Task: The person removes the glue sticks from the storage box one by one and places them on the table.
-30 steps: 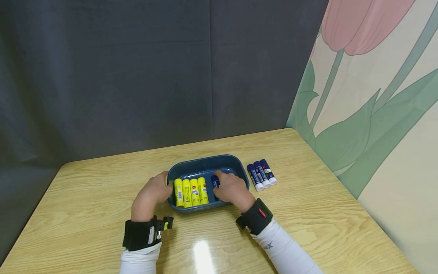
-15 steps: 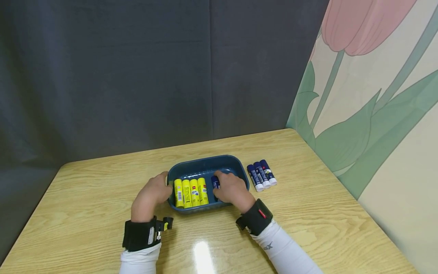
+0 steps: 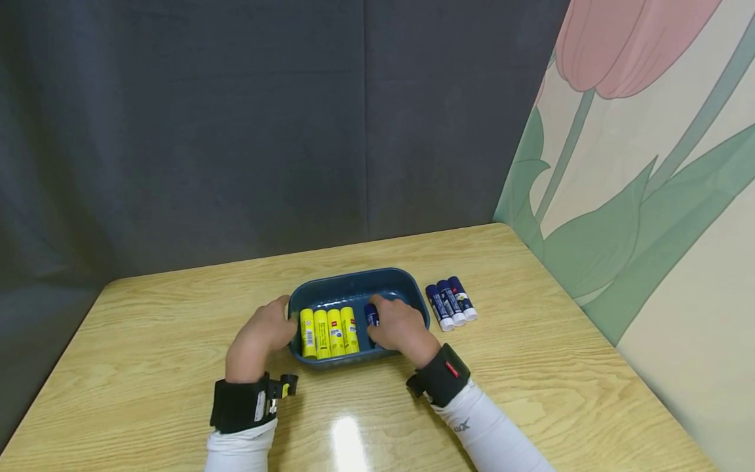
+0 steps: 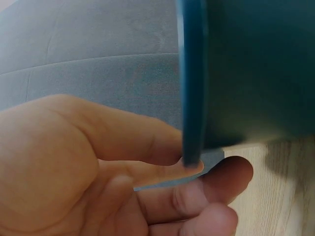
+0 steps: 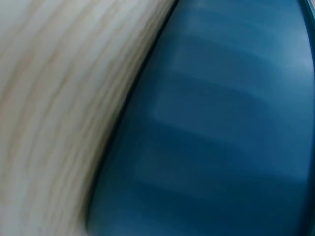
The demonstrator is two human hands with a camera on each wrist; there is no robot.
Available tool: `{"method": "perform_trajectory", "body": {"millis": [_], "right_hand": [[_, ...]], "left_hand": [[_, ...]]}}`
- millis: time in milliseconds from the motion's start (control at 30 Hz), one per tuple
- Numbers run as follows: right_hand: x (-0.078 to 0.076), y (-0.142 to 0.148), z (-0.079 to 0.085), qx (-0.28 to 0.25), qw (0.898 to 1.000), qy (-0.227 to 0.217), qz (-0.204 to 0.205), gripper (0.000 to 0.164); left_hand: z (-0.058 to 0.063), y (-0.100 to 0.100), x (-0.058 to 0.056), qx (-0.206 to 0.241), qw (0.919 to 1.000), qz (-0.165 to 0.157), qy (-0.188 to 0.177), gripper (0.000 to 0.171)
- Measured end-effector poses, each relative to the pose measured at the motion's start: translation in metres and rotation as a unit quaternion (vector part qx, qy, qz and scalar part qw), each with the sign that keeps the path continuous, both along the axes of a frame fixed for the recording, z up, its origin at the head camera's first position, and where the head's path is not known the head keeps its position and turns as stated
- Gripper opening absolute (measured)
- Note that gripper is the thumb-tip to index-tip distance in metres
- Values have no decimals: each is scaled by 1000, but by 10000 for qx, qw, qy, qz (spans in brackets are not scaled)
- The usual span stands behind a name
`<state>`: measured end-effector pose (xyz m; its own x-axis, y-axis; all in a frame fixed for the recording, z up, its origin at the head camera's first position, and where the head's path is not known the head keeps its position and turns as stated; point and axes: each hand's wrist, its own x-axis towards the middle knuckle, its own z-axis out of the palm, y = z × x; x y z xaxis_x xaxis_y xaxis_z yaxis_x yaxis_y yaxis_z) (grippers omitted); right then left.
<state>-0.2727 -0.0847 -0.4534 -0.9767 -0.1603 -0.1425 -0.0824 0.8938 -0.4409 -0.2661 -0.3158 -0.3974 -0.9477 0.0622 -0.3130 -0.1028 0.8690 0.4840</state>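
A dark blue oblong tray (image 3: 330, 284) stands on the table, with several yellow glue sticks (image 3: 335, 332) lying side by side in its left part. My left hand (image 3: 267, 328) pinches the tray's left rim; in the left wrist view the thumb and a finger close on the tray's edge (image 4: 193, 88). Inside the tray, right of the yellow row, my right hand (image 3: 402, 328) holds a dark blue glue stick (image 3: 371, 313), mostly hidden under the fingers. The right wrist view takes in the tray's wall (image 5: 211, 123) but not the hand.
To the tray's right, three dark blue glue sticks (image 3: 451, 301) with white ends lie in a row on the wooden table (image 3: 560, 360). A dark curtain (image 3: 248, 131) hangs behind the table, and a wall with painted tulips (image 3: 660, 229) rises along the right.
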Motion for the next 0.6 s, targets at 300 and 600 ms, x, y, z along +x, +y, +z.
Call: {"method": "perform_trajectory", "body": {"millis": [300, 600], "right_hand": [[0, 0, -1, 27, 10000, -28, 5, 56], [0, 1, -2, -8, 10000, -80, -7, 56]], "left_hand": [[-1, 0, 0, 2, 10000, 44, -42, 62], [1, 0, 1, 28, 10000, -3, -27, 62]]}}
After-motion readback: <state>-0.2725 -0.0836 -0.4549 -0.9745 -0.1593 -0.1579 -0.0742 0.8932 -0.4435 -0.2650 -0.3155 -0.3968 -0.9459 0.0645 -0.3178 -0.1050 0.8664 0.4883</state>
